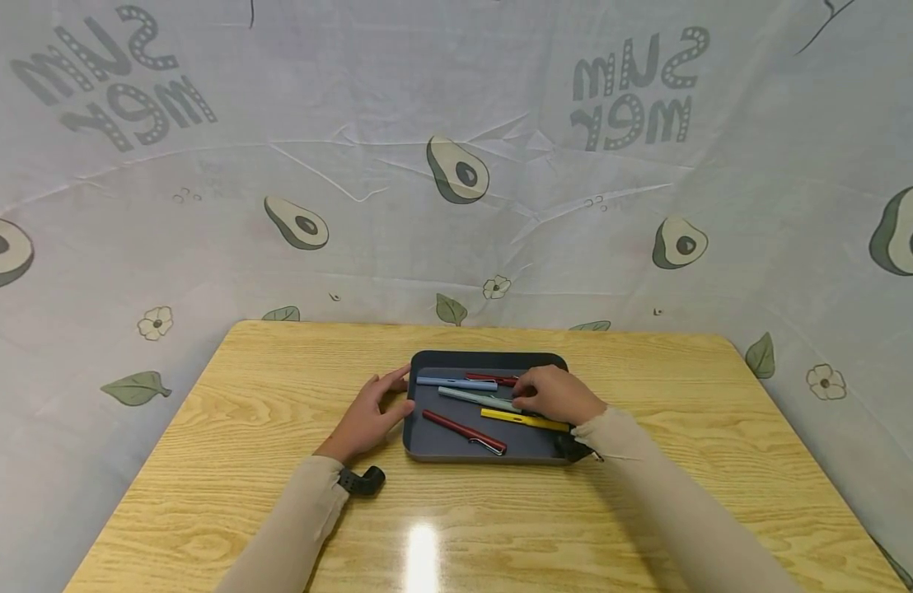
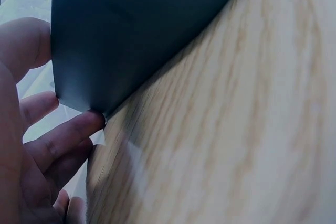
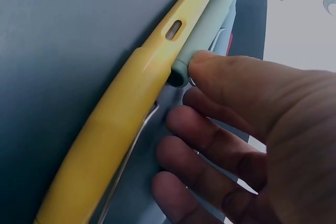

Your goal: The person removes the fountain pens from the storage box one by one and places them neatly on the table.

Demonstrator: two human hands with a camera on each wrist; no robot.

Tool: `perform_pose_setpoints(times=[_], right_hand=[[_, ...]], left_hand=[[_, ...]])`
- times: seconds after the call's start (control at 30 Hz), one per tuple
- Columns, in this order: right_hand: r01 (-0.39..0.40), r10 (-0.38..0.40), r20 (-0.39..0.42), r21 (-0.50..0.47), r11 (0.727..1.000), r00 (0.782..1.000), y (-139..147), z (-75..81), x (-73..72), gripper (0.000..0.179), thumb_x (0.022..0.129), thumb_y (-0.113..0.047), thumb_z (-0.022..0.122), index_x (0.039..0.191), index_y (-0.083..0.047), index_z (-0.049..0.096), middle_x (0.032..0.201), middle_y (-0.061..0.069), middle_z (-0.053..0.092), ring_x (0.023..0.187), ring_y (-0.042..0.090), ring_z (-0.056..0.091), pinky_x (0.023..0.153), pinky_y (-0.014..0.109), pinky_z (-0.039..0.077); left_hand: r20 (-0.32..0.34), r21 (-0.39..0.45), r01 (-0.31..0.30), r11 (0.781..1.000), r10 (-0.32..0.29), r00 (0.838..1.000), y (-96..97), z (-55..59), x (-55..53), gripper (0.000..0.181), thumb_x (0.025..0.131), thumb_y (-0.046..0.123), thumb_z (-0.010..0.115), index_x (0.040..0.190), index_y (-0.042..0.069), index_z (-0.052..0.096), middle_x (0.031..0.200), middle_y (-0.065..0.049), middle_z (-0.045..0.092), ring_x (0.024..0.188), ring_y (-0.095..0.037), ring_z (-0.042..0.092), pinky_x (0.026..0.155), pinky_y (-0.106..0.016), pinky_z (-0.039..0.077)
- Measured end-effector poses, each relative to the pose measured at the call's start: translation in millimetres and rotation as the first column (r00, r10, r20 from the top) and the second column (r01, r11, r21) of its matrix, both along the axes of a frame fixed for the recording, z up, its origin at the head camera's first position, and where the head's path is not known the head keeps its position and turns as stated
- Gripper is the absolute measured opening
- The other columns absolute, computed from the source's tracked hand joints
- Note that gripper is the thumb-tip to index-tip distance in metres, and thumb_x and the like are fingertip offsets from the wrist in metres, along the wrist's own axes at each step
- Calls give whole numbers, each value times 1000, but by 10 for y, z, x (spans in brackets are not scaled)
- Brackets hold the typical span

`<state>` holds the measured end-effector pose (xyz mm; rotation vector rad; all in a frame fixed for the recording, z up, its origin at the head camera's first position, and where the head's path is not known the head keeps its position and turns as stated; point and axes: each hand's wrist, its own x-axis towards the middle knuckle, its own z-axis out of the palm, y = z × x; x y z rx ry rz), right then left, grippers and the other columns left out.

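A dark grey tray (image 1: 442, 457) holds several pens. My right hand (image 1: 556, 394) reaches in over its right side, and its thumb and index finger pinch the right end of the pale green pen (image 3: 202, 38). The yellow pen (image 3: 113, 108) lies close beside it, nearer to me. Behind are the light blue pen (image 1: 456, 384) and a red pen (image 1: 482, 377), partly hidden by the right hand. Another red pen (image 1: 460, 430) slants across the front left of the tray. My left hand (image 1: 367, 418) touches the tray's left wall from outside, thumb and fingers spread along it.
The tray stands on a light wooden table (image 1: 278, 395). Behind the table hangs a pale curtain (image 1: 382, 272) printed with avocados and leaves. Each wrist wears a black strap device, the left one (image 1: 362, 481) plainly visible.
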<state>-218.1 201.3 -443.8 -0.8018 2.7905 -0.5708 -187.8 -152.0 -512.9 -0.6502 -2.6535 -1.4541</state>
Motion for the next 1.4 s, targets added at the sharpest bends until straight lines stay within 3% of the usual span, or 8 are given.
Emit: perform_pose_setpoints(times=[0.2,0.57,1.4], right_hand=[[-18,18,26,-2,1000,999,-44,23,-1,11,97,-18,74,103,-12,82,101,0,76,83,11,68,75,35,59],[-50,50,-9,37,998,999,-114,63,23,8,96,-13,74,92,-13,81,87,-4,73,72,6,61,68,30,55],[-60,60,8,20,998,998,-146,73,27,13,97,-10,73,87,-12,80,81,-4,71,65,6,58,63,28,53]], left_hand=[[-2,1,-2,1000,2,1000,-9,9,1,65,101,29,69,159,15,43,135,-12,66,136,-31,54,130,-53,8],[7,-3,-6,1000,6,1000,0,21,0,65,102,31,69,160,17,42,135,-11,66,135,-31,55,130,-53,7],[12,-5,-14,1000,14,1000,-9,-13,-10,66,101,34,69,160,19,43,136,-10,66,136,-30,54,130,-52,8]])
